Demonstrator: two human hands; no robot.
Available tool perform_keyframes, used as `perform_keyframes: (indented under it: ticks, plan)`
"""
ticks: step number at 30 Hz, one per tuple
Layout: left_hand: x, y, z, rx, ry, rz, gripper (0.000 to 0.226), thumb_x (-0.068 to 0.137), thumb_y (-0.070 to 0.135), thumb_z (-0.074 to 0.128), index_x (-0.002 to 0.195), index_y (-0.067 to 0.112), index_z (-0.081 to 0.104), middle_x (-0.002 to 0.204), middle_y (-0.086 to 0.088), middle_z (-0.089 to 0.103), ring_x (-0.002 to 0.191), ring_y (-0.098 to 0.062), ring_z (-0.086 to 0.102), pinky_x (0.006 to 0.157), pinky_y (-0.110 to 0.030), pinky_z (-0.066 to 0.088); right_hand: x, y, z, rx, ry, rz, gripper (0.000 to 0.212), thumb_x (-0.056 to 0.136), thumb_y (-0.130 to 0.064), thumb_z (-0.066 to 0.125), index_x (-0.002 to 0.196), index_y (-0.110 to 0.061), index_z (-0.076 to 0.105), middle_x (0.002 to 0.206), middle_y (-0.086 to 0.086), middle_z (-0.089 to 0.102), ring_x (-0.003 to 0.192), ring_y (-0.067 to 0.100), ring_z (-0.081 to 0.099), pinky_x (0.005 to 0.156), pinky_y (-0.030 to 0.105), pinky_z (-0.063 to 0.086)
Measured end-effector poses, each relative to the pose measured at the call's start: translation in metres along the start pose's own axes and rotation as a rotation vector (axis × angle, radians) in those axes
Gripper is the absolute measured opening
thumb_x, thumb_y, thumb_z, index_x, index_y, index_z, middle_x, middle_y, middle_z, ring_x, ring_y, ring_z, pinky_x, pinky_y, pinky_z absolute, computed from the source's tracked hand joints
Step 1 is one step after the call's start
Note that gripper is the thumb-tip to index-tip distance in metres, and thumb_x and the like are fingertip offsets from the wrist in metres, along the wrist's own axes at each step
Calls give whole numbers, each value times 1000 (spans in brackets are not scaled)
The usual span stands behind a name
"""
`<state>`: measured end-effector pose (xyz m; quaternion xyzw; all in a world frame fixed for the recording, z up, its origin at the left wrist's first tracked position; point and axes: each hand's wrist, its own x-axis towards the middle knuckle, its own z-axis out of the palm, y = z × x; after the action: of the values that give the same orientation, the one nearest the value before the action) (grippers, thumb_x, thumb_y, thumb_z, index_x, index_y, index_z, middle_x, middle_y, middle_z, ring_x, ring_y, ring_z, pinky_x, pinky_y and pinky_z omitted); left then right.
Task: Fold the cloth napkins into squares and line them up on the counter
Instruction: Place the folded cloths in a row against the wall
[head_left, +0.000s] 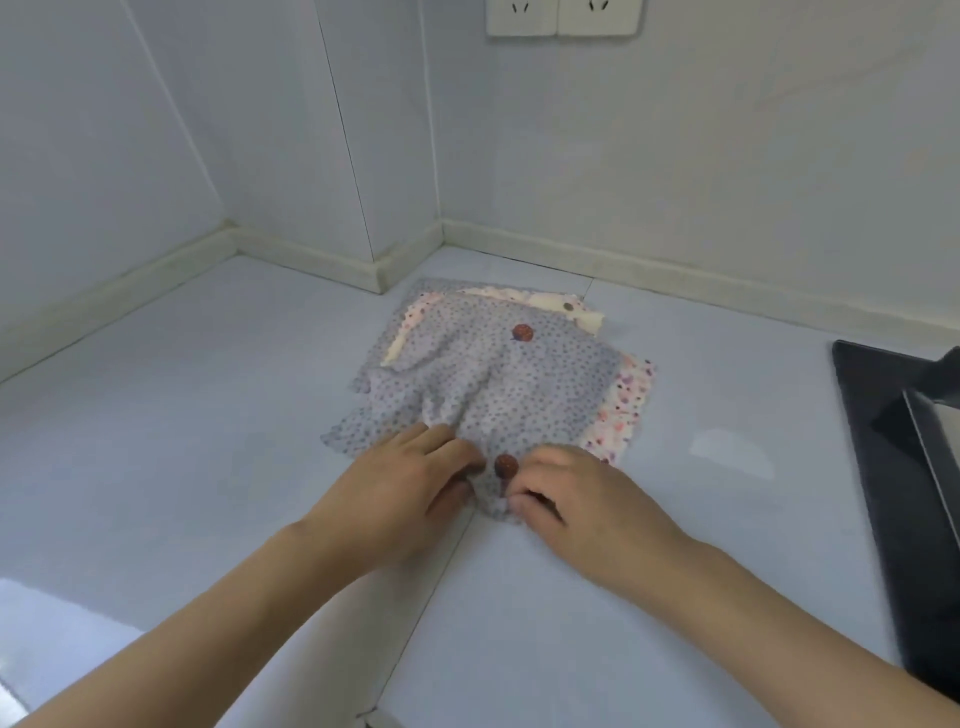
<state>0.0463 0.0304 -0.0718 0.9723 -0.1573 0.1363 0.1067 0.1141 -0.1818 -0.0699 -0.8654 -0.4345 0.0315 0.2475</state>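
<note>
A grey dotted napkin (524, 384) with red round marks lies rumpled on top of a small pile on the white counter (208, 415). Under it show a pink flowered napkin (626, 410) at the right and a cream napkin (558, 306) at the back. My left hand (410, 483) pinches the grey napkin's near edge with curled fingers. My right hand (576, 499) grips the same near edge just to the right, its fingers curled over the cloth. The two hands sit close together, a red mark between them.
A black cooktop (893, 467) with a raised black part lies at the right edge. White walls and a low backsplash (675, 270) close off the corner behind the pile. Wall sockets (563, 15) sit high up. A seam runs across the counter below my hands.
</note>
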Motion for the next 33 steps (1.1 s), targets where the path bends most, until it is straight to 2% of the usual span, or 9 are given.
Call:
perform_keyframes:
  ticks: [3,6,9,12,19,24,26,30,33]
  plan:
    - [8,0,2,-53,13,15,24,88,33,45,98,25,66,90,9,57,80,-13,53,71,-26,44,8,-4,-9,160,-17,137,14,88,-24,61,81,-21,72,82,-10,65,78,4,60,75,29,50]
    - [22,5,-10,-366,-136,-297,6,84,20,65,82,19,70,82,10,61,72,-5,55,68,-19,44,12,-10,-15,260,-32,273,18,85,-20,61,72,-14,71,57,-8,64,49,5,56,55,30,53]
    - [32,9,-23,-558,-249,-483,10,80,14,70,80,5,68,70,1,59,64,-13,51,59,-24,41,4,-23,-18,315,-17,349,20,85,-29,64,70,-15,66,53,-8,57,46,10,52,49,29,48]
    - [38,29,-41,-622,-57,-464,13,86,12,60,75,6,56,68,-1,52,62,-15,46,57,-26,36,-7,-37,-16,234,87,356,29,78,-41,70,77,-13,62,68,-2,60,61,13,55,59,29,44]
    - [45,78,-100,-530,195,-336,16,101,19,38,88,16,47,70,-2,49,62,-19,43,57,-29,37,-31,-77,-57,88,497,353,11,87,-29,55,86,-18,51,90,-3,57,83,19,55,74,38,49]
    - [44,120,-164,-654,271,-316,13,100,18,46,93,10,54,60,2,43,46,-12,37,38,-18,30,-65,-112,-95,35,592,313,61,80,-41,68,129,-17,39,124,-2,45,115,20,41,95,38,42]
    - [38,141,-187,-676,282,-297,13,99,19,46,92,12,55,56,3,41,40,-11,33,36,-16,26,-81,-128,-113,55,672,293,53,84,-40,66,127,-20,42,120,-5,48,113,17,44,94,37,43]
    - [16,181,-225,-587,286,-187,13,98,22,48,93,14,57,58,4,48,44,-10,38,41,-19,30,-116,-169,-151,170,720,220,20,93,-35,54,86,-16,55,75,-8,57,70,13,52,63,30,43]
    - [-6,211,-255,-552,282,-141,14,97,25,49,93,17,59,67,4,58,53,-12,44,48,-21,36,-140,-200,-176,318,691,153,14,89,-31,61,85,-18,58,78,-8,60,70,10,53,61,23,40]
